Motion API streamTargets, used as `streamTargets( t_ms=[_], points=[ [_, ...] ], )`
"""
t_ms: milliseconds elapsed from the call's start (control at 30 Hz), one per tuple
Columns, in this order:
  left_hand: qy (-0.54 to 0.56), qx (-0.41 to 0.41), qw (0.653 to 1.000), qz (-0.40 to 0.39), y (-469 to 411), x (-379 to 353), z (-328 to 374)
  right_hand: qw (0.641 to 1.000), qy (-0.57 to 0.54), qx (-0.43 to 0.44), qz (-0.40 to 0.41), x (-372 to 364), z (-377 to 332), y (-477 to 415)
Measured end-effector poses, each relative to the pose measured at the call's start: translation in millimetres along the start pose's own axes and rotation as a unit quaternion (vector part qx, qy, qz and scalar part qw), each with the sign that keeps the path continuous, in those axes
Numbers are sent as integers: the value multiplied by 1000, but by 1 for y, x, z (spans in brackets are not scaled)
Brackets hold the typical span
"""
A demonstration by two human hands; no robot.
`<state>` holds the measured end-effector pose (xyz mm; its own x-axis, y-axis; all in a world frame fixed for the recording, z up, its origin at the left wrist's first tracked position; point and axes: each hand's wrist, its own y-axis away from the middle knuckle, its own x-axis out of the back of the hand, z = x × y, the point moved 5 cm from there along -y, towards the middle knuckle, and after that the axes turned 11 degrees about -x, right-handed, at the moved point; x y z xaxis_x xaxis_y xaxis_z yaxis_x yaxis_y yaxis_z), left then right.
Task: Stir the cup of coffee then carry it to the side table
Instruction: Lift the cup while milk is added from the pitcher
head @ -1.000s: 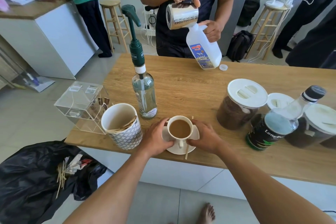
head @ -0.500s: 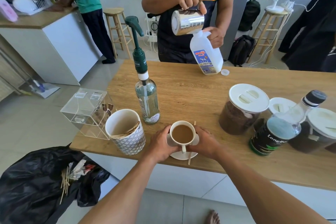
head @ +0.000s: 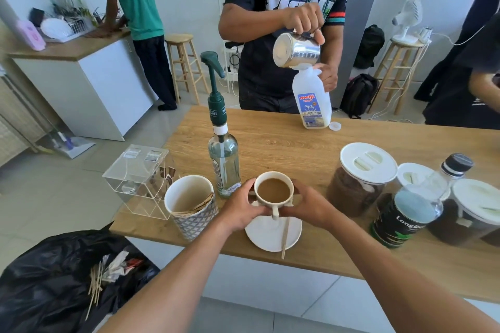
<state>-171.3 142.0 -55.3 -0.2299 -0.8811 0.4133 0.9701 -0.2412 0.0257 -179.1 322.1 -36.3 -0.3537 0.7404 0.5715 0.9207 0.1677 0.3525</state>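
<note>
A white cup of milky coffee (head: 273,191) is gripped between my two hands, handle toward me, near the front edge of the wooden counter (head: 284,149). My left hand (head: 239,207) wraps its left side and my right hand (head: 308,207) its right side. The cup appears raised just above and behind its white saucer (head: 266,234), which lies on the counter. A wooden stir stick (head: 285,238) rests across the saucer's right part, its end over the rim.
Left of the cup stand a pump bottle (head: 224,162), a patterned cup of stir sticks (head: 190,204) and a clear acrylic box (head: 138,178). Lidded coffee jars (head: 359,178) and a dark bottle (head: 405,208) crowd the right. A person pours across the counter. A black rubbish bag (head: 54,278) sits lower left.
The cup has come up off the saucer between my hands; the saucer and stick now show bare below it. The view has shifted closer and lower.
</note>
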Motion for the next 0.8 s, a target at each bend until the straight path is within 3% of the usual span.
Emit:
streamTargets(
  t_ms=[400,800],
  points=[
    [31,-91,995,-6,-16,68,87,996,-58,60,14,50,-77,9],
    [12,-134,991,-3,-8,129,142,980,-88,176,3,60,-148,7]
  ],
)
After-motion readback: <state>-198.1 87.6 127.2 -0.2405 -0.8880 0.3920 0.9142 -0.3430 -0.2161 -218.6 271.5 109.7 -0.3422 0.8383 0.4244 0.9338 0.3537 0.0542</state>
